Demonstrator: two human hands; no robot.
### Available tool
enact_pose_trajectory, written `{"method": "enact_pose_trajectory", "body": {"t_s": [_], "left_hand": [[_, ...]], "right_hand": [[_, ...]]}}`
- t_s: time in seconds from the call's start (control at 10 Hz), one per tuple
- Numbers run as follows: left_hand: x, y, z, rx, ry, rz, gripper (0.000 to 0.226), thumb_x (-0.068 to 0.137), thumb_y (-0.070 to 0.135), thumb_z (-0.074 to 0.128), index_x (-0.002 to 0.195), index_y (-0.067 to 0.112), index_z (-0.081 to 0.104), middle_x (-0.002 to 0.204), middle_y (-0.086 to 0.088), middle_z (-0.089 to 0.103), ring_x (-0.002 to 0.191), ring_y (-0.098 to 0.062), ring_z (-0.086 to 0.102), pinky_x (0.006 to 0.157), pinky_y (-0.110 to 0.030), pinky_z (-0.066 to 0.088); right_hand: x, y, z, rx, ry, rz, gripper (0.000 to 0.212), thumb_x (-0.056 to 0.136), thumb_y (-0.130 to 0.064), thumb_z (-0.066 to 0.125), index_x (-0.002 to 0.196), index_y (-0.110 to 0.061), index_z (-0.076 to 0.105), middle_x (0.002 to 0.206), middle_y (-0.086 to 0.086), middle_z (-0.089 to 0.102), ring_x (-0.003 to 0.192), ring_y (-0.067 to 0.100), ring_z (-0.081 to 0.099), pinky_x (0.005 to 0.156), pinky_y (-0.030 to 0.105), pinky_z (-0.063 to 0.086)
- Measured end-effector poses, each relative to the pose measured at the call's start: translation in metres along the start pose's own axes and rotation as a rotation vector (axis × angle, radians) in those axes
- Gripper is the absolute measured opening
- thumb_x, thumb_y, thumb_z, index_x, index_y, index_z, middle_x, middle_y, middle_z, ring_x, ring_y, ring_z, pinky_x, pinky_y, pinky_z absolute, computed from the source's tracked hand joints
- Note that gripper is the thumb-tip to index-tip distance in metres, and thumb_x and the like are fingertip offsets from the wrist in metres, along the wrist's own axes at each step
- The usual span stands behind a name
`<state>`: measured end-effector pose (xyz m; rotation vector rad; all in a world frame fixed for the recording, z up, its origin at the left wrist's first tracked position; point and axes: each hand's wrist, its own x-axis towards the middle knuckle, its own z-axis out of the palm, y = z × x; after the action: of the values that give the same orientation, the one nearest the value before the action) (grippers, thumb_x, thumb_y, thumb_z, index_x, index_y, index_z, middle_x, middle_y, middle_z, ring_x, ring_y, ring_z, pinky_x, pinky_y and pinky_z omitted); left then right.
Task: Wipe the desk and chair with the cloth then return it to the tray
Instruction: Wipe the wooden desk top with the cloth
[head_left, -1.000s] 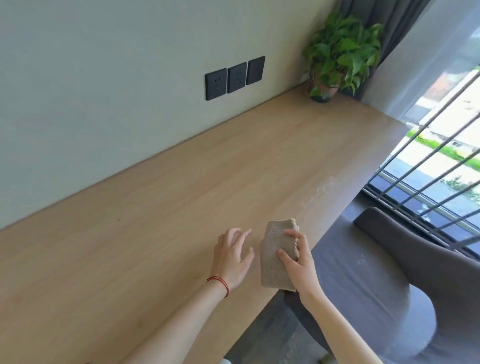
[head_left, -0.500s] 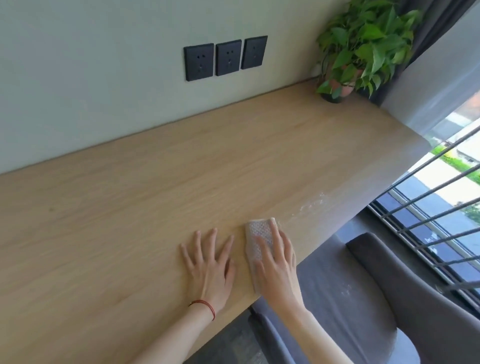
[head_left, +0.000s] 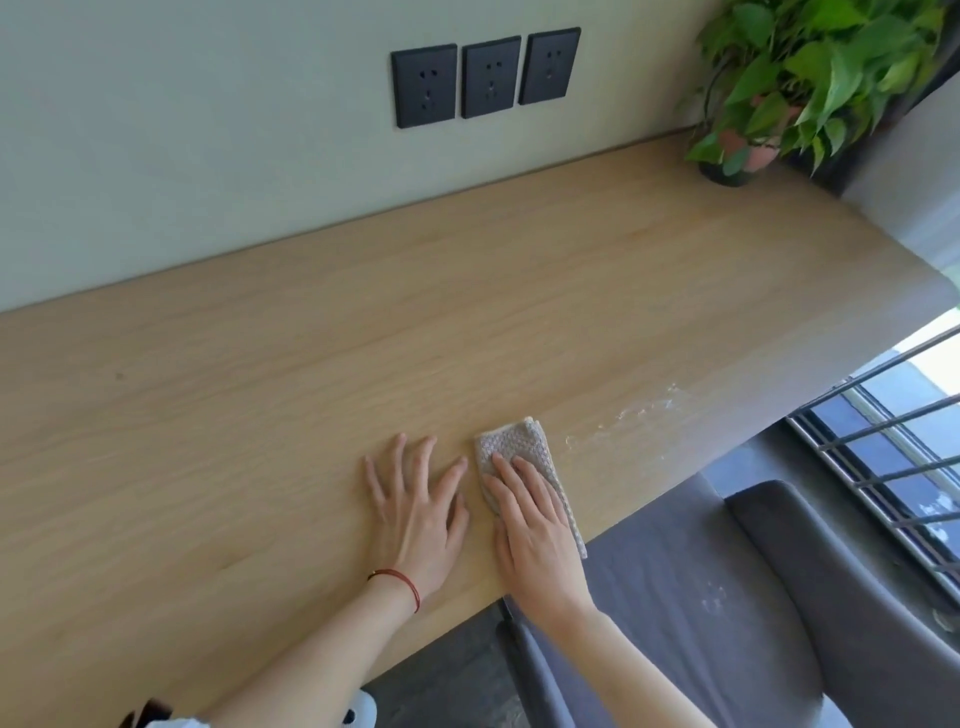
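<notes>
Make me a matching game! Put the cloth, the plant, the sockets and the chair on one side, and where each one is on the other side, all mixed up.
1. cloth
2. plant
3. sockets
4. chair

a. on the wall
b. desk's far corner
c. under the right hand
d. beside the desk, below its edge

Pairs: 1-c, 2-b, 3-a, 4-d

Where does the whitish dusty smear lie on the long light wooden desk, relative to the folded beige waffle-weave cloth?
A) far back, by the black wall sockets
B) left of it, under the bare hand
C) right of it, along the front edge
C: the whitish smear streaks the desk just right of the cloth under the right hand.
</notes>
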<state>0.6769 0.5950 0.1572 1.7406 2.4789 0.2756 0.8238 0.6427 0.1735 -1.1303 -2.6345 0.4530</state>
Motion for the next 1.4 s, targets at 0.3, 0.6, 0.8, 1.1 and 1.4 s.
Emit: {"method": "enact_pose_trajectory", "body": {"t_s": [0.3, 0.6, 0.8, 1.1, 1.4], "left_hand": [[-0.001, 0.001, -0.003, -0.047, 0.013, -0.014, 0.041, 0.086, 0.039, 0.036, 0.122, 0.033, 0.054, 0.141, -0.009, 0.046, 0.137, -0.037, 0.030, 0.107, -0.068, 0.019], [0.000, 0.000, -0.001, -0.023, 0.003, -0.018, 0.040, 0.086, 0.040, 0.037, 0.122, 0.034, 0.052, 0.140, -0.008, 0.046, 0.137, -0.035, 0.030, 0.107, -0.068, 0.020], [-0.001, 0.000, 0.000, -0.019, 0.008, -0.019, 0.040, 0.084, 0.035, 0.036, 0.120, 0.031, 0.054, 0.140, -0.010, 0.044, 0.137, -0.036, 0.030, 0.107, -0.068, 0.019], [0.029, 0.038, 0.003, -0.097, 0.062, -0.063, 0.044, 0.085, 0.025, 0.054, 0.128, 0.030, 0.049, 0.143, -0.020, 0.039, 0.136, -0.046, 0.029, 0.107, -0.071, 0.013], [0.034, 0.035, 0.008, -0.029, 0.053, -0.112, 0.049, 0.086, 0.042, 0.034, 0.133, 0.034, 0.044, 0.142, -0.013, 0.043, 0.135, -0.040, 0.033, 0.106, -0.068, 0.018]], "right_hand": [[0.043, 0.113, -0.043, -0.070, -0.006, 0.011, 0.047, 0.092, -0.010, 0.050, 0.138, -0.020, 0.049, 0.148, 0.003, 0.045, 0.142, 0.031, 0.031, 0.115, 0.054, 0.030], [0.057, 0.103, -0.038, -0.048, -0.020, 0.019, 0.045, 0.098, -0.018, 0.049, 0.142, -0.025, 0.042, 0.153, -0.001, 0.035, 0.146, 0.030, 0.021, 0.119, 0.051, 0.014], [0.026, 0.113, -0.051, 0.058, -0.186, -0.366, 0.049, 0.094, -0.012, 0.051, 0.142, -0.013, 0.042, 0.150, 0.001, 0.041, 0.143, 0.021, 0.032, 0.117, 0.038, 0.030], [0.032, 0.169, -0.062, -0.050, -0.030, -0.231, 0.040, 0.089, -0.012, 0.052, 0.128, -0.016, 0.058, 0.141, 0.005, 0.051, 0.133, 0.029, 0.043, 0.104, 0.049, 0.043], [0.109, 0.240, -0.072, -0.085, 0.193, 0.400, 0.042, 0.095, -0.018, 0.047, 0.135, -0.030, 0.050, 0.151, 0.001, 0.039, 0.131, 0.036, 0.030, 0.107, 0.052, 0.029]]}}
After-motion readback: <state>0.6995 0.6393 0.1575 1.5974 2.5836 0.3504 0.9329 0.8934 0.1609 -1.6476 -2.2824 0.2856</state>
